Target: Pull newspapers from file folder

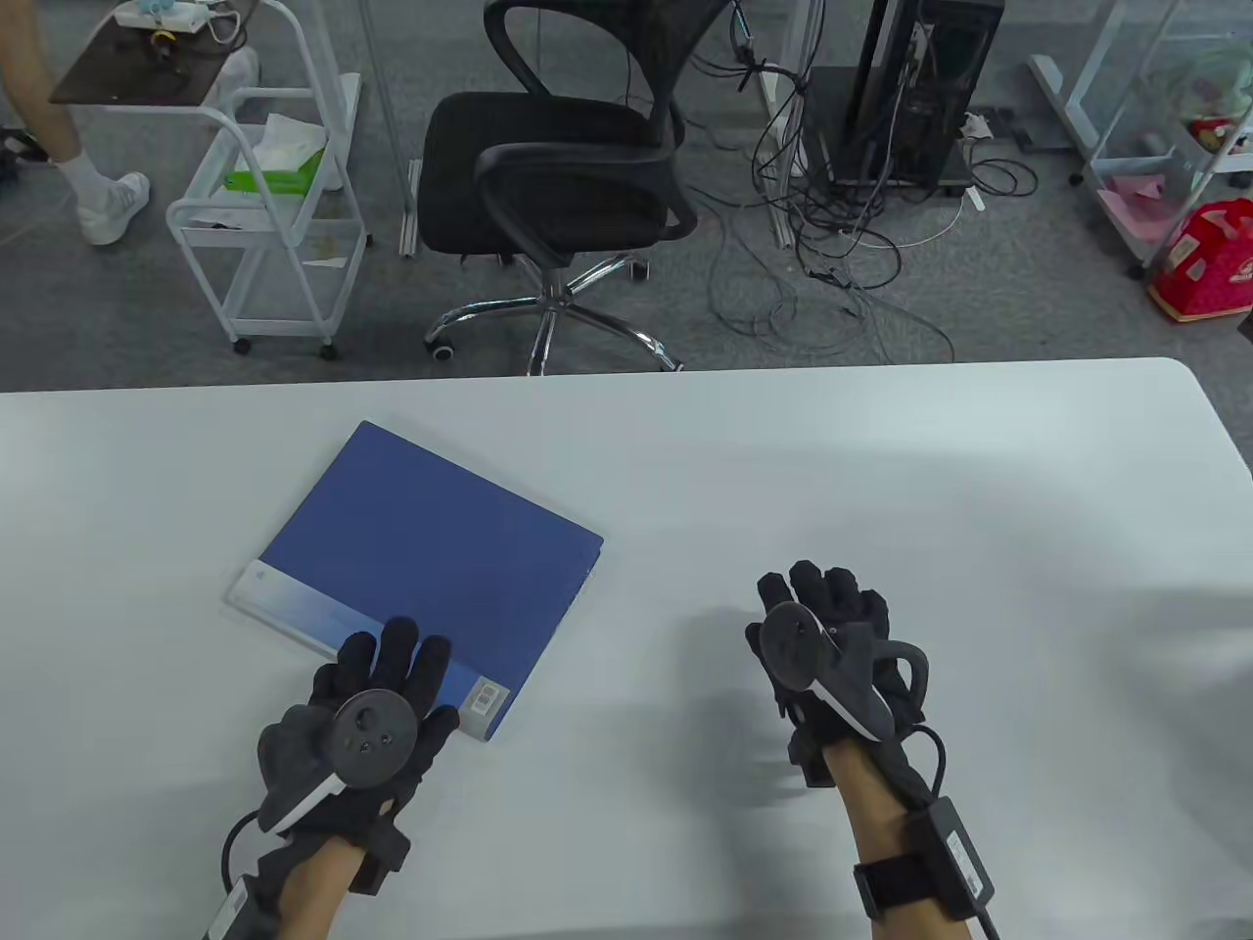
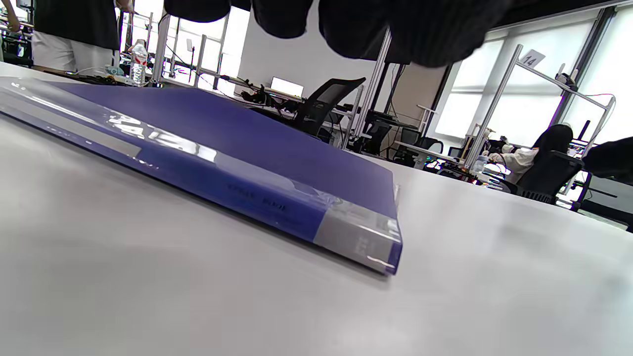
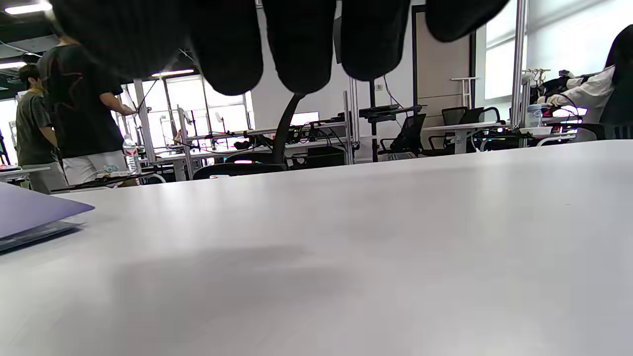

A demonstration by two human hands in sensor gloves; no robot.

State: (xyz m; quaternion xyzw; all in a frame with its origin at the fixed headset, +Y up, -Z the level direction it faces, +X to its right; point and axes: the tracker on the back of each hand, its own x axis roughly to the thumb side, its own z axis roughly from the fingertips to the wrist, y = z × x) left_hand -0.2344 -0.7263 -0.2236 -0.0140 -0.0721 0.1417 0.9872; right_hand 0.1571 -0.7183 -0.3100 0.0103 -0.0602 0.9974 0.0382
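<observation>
A closed blue file folder point(image 1: 431, 558) lies flat on the white table point(image 1: 881, 470), left of centre, its spine with a white label toward me. It also shows in the left wrist view point(image 2: 237, 148) and at the left edge of the right wrist view point(image 3: 29, 212). No newspapers show. My left hand point(image 1: 382, 676) hovers over the folder's near spine edge with fingers spread and holds nothing; in the left wrist view its fingers point(image 2: 356, 29) hang above the folder without touching it. My right hand point(image 1: 832, 627) is open above bare table, right of the folder, and empty.
Beyond the table's far edge stand a black office chair point(image 1: 558, 166), a white cart point(image 1: 264, 215) and a tangle of cables point(image 1: 842, 245) by a computer tower. A red bag point(image 1: 1209, 259) sits at the far right.
</observation>
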